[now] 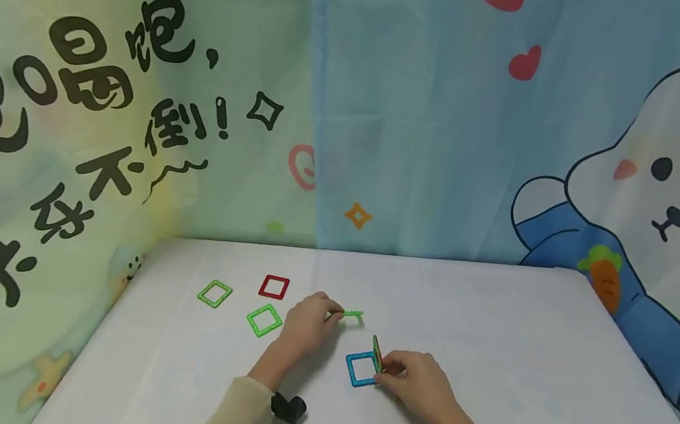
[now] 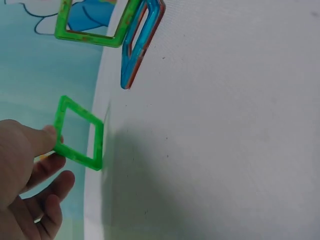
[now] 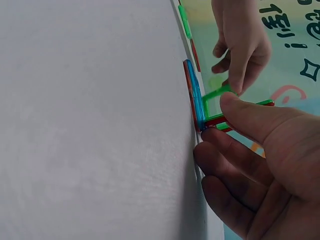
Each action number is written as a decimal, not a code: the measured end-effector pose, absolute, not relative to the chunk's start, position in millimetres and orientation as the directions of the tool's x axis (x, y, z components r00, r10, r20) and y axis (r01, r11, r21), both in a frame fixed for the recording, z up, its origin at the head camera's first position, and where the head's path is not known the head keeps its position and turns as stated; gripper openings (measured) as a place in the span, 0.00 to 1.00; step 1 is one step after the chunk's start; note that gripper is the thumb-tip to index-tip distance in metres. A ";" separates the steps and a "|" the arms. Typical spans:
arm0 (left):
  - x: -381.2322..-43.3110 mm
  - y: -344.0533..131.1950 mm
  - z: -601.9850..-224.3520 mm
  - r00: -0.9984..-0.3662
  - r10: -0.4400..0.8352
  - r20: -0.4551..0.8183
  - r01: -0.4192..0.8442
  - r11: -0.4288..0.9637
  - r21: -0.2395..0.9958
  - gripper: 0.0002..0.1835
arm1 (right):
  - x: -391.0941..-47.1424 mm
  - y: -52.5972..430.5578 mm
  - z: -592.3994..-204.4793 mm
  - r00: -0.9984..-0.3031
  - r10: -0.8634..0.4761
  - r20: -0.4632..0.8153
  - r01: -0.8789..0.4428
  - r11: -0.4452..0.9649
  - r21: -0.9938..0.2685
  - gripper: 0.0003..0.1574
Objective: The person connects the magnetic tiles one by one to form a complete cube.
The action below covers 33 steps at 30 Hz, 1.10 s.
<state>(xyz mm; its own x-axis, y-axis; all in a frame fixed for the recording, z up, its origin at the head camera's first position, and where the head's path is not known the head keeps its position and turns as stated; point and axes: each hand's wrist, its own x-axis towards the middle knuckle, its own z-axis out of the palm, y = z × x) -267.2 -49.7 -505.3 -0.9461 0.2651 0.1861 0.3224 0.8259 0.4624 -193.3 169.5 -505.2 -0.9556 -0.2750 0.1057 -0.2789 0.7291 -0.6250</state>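
Note:
My left hand (image 1: 309, 324) pinches a green square frame tile (image 2: 99, 145) by one edge, holding it up off the table, with its thumb at a corner in the left wrist view. My right hand (image 1: 425, 386) pinches a green square tile (image 1: 376, 354) with red along it. This tile stands nearly upright at the right edge of a blue square tile (image 1: 349, 369) that lies flat on the table. A red layer shows beneath the blue one in the right wrist view. The left hand's tile is behind and a little left of the upright one.
To the left on the white table (image 1: 523, 336) lie a red square tile (image 1: 275, 278) and two green ones, one nearer (image 1: 258, 310) and one farther left (image 1: 207, 288). A printed curtain (image 1: 405, 106) hangs behind the table. A black device (image 1: 288, 409) sits at my left cuff.

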 end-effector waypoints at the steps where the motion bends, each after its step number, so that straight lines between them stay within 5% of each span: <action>1: -265.9 -49.7 -503.8 -0.945 0.258 0.201 0.324 0.825 0.463 0.07 | -193.8 170.4 -504.8 -0.954 -0.280 0.105 -0.282 0.724 -0.630 0.07; 33: -245.1 -50.0 -487.2 -0.913 0.324 0.246 0.406 0.773 0.487 0.08 | -201.2 166.1 -513.3 -0.942 -0.326 0.076 -0.293 0.692 -0.660 0.07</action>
